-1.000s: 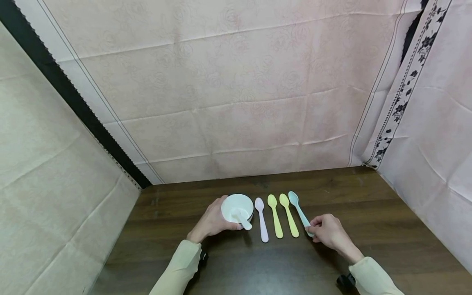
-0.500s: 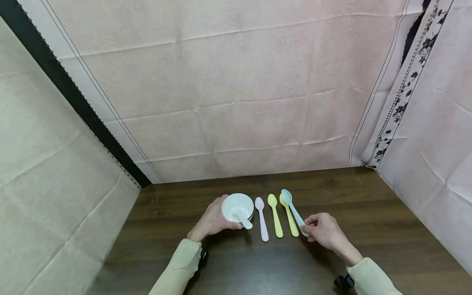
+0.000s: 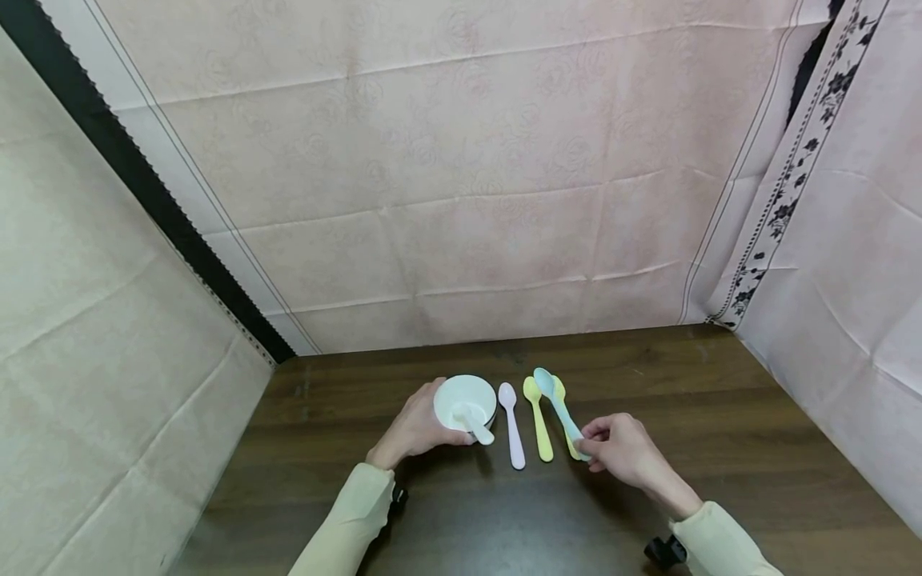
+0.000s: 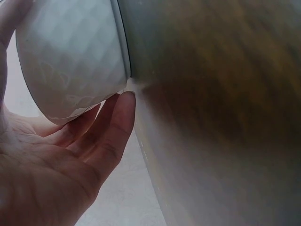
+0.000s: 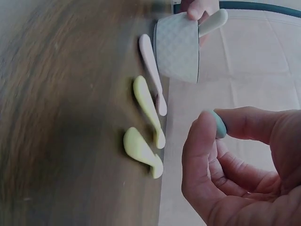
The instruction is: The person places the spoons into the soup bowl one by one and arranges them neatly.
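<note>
My left hand (image 3: 420, 428) grips a white bowl (image 3: 457, 390) from its left side, fingers and thumb round the wall. In the left wrist view the bowl's dimpled side (image 4: 75, 52) shows above the fingers. A pale spoon (image 3: 482, 435) leans in the bowl, its handle over the rim. Thumb and fingers of my right hand (image 3: 627, 454) pinch the handle end of a light blue spoon (image 3: 561, 410). That spoon is held above the table and partly covers the rightmost yellow spoon (image 5: 137, 145). Only the handle tip (image 5: 220, 125) shows in the right wrist view.
A lavender spoon (image 3: 512, 430) lies right of the bowl, then a yellow spoon (image 3: 539, 424), roughly parallel, on the dark wooden table (image 3: 475, 520). Pale cloth (image 3: 468, 200) hangs behind the table and at both sides.
My right hand has moved left with the light blue spoon, which was right of both yellow spoons and now crosses over the rightmost one. The left hand and bowl stay nearly still.
</note>
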The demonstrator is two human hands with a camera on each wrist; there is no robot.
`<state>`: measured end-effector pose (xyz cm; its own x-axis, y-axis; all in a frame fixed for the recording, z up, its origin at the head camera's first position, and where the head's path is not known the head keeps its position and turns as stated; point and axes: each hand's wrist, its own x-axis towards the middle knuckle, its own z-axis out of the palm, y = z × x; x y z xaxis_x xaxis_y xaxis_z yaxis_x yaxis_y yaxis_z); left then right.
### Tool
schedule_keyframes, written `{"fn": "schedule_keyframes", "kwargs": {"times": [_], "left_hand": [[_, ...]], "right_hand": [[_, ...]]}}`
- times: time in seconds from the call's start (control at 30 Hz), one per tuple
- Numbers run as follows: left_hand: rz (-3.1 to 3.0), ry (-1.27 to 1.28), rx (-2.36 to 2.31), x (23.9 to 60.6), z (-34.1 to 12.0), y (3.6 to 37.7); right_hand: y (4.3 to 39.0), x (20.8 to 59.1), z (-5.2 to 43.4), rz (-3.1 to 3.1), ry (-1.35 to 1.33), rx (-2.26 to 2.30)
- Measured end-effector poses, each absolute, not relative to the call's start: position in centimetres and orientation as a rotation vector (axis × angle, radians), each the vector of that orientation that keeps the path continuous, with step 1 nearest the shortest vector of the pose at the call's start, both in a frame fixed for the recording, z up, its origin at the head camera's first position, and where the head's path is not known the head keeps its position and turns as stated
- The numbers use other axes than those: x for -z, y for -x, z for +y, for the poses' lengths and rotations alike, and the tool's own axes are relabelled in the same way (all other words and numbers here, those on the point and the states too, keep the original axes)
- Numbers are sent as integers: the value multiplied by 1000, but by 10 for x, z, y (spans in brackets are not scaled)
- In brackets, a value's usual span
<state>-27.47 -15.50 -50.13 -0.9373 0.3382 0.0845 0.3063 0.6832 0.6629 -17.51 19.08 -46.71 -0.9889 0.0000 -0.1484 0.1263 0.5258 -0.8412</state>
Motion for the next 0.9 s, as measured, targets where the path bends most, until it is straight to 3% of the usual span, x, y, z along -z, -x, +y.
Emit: {"fn": "schedule_keyframes", "kwargs": {"times": [0.9], "left_hand": [[2827, -572, -1143, 505, -158, 277]], "right_hand": [[183, 452, 155, 2524, 75, 1562]]}}
